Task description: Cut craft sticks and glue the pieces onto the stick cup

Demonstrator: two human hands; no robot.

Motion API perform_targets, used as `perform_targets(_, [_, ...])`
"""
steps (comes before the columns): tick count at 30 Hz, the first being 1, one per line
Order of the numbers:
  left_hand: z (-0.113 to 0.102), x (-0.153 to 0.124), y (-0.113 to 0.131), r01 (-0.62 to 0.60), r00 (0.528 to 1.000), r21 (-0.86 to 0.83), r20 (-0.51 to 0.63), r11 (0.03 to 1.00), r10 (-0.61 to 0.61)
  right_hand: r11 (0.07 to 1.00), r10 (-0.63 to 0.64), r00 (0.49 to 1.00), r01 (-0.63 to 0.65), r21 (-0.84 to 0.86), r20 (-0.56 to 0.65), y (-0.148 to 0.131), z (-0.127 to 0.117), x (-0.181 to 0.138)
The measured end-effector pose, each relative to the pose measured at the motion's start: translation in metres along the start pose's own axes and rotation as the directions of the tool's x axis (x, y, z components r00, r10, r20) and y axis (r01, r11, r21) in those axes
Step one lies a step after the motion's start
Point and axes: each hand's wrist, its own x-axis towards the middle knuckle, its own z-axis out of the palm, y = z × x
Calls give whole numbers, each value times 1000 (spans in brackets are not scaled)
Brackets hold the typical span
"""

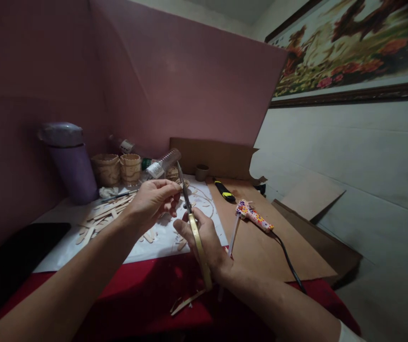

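Observation:
My right hand (204,232) is closed round the yellow handles of a pair of scissors (188,202), whose metal blades point up and away from me. Just left of the blades, my left hand (156,199) is closed in a pinch. A tiny pale bit shows at its fingertips, too small to name, and the blades seem close to it or touching. Beneath both hands, flat wooden craft sticks (109,216) and cut scraps lie scattered over a white sheet (57,251). A thin stick piece (187,302) rests on the red cloth (128,294) below the scissors.
A floral glue gun (257,221) with a black cord and a black-yellow utility knife (224,191) lie on a brown board (264,256) at right. Behind stand a purple tumbler (71,166), two wooden cups (130,170), a tilted plastic bottle (161,165) and a small grey cup (202,173).

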Motion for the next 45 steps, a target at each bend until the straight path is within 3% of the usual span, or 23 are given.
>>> perform_targets(6, [-4,-1,1,12,999,-1,32,1000,-12,999,-22,999,21,40,35,5,-2,1])
perform_targets(14, [-12,5,3,61,997,17,49,998,-62,997,75,991,-76,5,109,6,-6,7])
perform_targets(28, [-16,6,3,110,988,61,98,992,-116,997,70,991,-74,30,113,-3,-5,0])
perform_targets(39, [-16,9,-7,100,981,-15,167,995,-96,984,110,991,-99,148,-72,6,1,3])
perform_targets(45, [-16,9,-8,133,981,-41,144,990,-126,973,61,982,-17,232,-181,5,-5,11])
